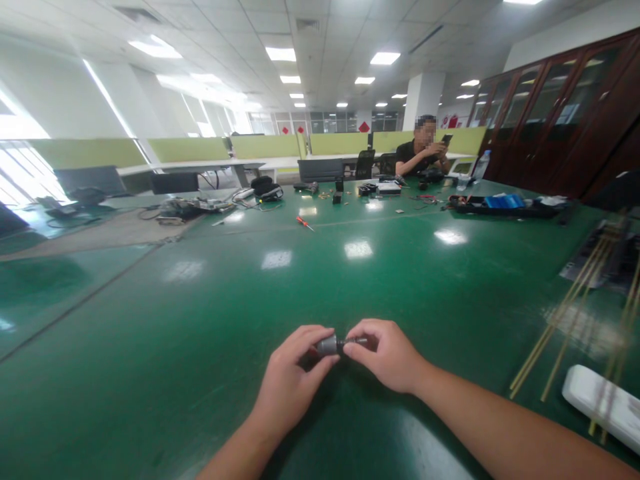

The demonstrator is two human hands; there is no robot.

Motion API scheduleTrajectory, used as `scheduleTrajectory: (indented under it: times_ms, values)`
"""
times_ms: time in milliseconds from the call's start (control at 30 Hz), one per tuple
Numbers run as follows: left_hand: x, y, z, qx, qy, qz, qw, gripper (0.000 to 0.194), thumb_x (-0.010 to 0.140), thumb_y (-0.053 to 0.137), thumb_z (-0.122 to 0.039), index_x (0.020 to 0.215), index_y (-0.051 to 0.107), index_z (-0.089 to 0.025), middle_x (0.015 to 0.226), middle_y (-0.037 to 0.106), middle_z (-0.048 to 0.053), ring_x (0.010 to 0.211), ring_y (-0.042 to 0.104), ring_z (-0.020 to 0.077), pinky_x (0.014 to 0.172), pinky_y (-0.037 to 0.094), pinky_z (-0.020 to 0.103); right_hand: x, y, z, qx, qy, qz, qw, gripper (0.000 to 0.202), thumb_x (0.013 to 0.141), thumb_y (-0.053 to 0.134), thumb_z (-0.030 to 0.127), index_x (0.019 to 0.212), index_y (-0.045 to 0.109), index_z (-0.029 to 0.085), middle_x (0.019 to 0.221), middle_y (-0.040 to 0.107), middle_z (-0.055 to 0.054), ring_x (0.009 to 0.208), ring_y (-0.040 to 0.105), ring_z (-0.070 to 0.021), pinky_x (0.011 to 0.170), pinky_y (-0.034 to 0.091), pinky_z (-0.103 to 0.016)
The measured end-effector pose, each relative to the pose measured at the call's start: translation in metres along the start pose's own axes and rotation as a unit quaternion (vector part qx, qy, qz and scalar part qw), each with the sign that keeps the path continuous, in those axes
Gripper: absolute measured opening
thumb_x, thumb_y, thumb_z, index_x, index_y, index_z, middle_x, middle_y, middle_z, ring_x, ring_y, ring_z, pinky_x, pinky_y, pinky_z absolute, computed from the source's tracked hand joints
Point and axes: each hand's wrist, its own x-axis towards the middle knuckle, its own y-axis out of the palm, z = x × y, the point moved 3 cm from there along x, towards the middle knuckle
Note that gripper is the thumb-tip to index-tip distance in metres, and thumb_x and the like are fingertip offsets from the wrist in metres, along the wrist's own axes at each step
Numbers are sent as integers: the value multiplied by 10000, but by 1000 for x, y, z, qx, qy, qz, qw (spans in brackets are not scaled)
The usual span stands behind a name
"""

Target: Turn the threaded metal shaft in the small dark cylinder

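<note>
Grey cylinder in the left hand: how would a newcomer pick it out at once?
Look over the green table, near side, centre. There the left hand pinches the grey cylinder, far thicker than the slim shaft pinched by the right hand.

Grey on cylinder [327,345], green on bench [225,287], red on screwdriver [301,221], tan on sticks [556,320], yellow-green on partitions [190,150], red-brown on cabinets [533,157].

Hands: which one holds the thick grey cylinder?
The left hand: it holds the grey cylinder, while the right hand pinches the thin shaft.
</note>
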Motion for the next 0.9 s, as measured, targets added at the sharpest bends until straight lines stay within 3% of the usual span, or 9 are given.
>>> scheduleTrajectory:
  times_ms: [633, 900]
  values:
    - [1, 0, -1, -5, -7, -15, 1000, 236, 838, 689, -254, 1073, 711, -238, 1057, 678, 63, 913, 648, 200, 779, 562, 303, 1, 2, -6, 41, 21, 0, 999, 129, 816, 689, 287, 834, 733, 167, 730, 674, -9, 641, 583, -141, 596, 444, -241]
    - [0, -1, 2, -9, -10, -13, 1000, 251, 841, 707, -234, 1087, 702, -285, 1068, 670, 24, 920, 641, 175, 790, 543, 275, 1, 3, -7, 57, 29, -2, 998, 130, 810, 684, 283, 838, 727, 164, 728, 670, -12, 634, 579, -140, 585, 438, -241]
